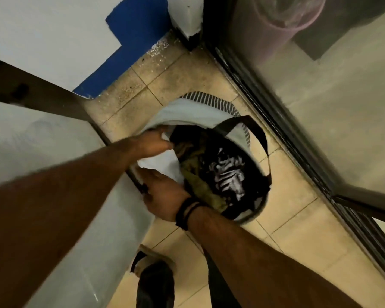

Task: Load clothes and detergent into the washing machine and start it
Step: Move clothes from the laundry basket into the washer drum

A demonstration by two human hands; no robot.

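Note:
A laundry bag (pixel 193 112) with a white lining, striped outside and black straps stands open on the tiled floor. Inside lie a black garment with a white print (pixel 228 174) and an olive garment (pixel 198 185). My left hand (pixel 152 142) grips the far left part of the bag's rim. Wearing black wristbands, my right hand (pixel 162 196) holds the near left part of the rim, its fingertips hidden by the fabric. The white washing machine (pixel 54 152) stands right beside the bag, on the left.
A glass sliding door with a dark frame (pixel 298 152) runs along the right, close to the bag. A blue and white wall (pixel 125 41) is behind. My foot in a dark sandal (pixel 153 276) stands on the tiles at the bottom.

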